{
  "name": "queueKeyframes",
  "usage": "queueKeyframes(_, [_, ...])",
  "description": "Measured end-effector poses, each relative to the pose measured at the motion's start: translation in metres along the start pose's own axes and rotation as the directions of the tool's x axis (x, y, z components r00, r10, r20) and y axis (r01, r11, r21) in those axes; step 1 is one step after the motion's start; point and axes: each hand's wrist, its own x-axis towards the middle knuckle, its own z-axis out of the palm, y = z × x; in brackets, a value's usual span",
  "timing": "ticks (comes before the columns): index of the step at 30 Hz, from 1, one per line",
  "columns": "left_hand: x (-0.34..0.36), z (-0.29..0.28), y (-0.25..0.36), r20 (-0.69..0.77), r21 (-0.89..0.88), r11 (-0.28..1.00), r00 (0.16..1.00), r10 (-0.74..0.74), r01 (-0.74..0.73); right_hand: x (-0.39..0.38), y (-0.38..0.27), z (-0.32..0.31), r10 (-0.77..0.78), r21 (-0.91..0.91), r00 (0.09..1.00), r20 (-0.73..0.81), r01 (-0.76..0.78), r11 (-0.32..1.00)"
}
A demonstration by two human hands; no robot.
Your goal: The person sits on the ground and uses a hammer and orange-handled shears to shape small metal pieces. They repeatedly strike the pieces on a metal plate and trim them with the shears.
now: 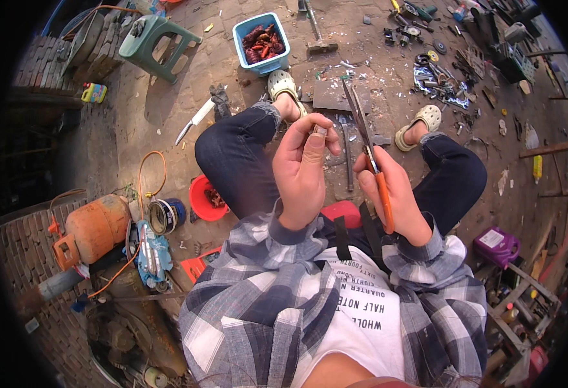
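My right hand [395,199] is wrapped round a pair of scissors [382,192] with orange handles. Their long metal blades point up and away from me, slightly apart. My left hand [305,169] is raised beside them, its thumb and fingertips pressed together in a pinch. Whatever lies between those fingertips is too small to name. Beyond my feet a light blue tub [262,65] holds dark red crayfish [262,44], by the look of them. A red bowl [200,207] with similar dark red pieces sits left of my bent leg.
A white-handled knife [195,120] and a dark glove [219,102] lie on the brick floor. Behind them stands a green stool [156,46]. An orange gas cylinder [98,224] is at left. Metal parts [440,81] are scattered at far right; a purple jug [496,246] stands nearer.
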Motion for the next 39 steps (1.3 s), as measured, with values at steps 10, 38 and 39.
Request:
queueKeyframes(10, [-0.003, -0.006, -0.003, 0.114, -0.029, 0.999, 0.993, -0.041, 0.044, 0.006, -0.004, 0.0, 0.081, 0.378, 0.992, 0.099, -0.112, 0.919])
queueKeyframes(38, [-0.004, -0.009, -0.001, 0.139, 0.176, 0.984, 0.988, -0.064, 0.039, 0.017, -0.014, 0.005, -0.134, 0.527, 0.985, -0.111, 0.173, 0.832])
queueKeyframes(39, [-0.004, -0.009, -0.001, 0.138, 0.175, 0.984, 0.989, -0.053, 0.028, 0.017, -0.014, 0.006, -0.143, 0.539, 0.985, -0.1, 0.174, 0.824])
